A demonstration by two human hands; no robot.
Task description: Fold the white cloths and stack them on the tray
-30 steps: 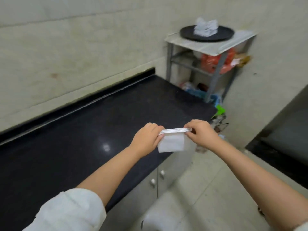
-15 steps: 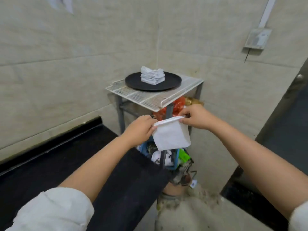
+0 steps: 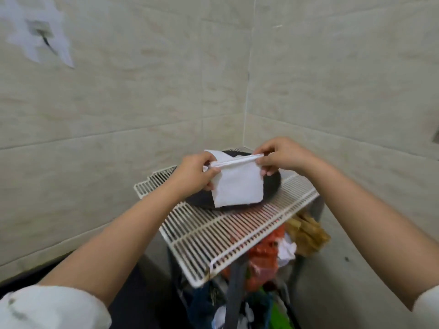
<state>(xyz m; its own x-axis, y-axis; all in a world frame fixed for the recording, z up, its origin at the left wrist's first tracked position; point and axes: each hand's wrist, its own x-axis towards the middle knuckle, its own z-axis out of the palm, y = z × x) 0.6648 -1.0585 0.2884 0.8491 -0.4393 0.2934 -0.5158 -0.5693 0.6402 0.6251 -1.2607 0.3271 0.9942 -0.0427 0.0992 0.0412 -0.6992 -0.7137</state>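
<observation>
Both hands hold the folded white cloth (image 3: 237,186) up over the dark tray (image 3: 273,184), which sits on the white wire rack (image 3: 228,233) in the tiled corner. The left hand (image 3: 197,173) pinches the cloth's top left corner and the right hand (image 3: 280,155) pinches the top right, so the folded edge runs level from hand to hand and the rest hangs down in front of the tray. The tray lies directly below and just behind the cloth, about equally near both hands, so setting it down likely needs a short drop forward. The cloth and hands hide most of the tray; only a white corner (image 3: 213,154) of what lies there shows.
</observation>
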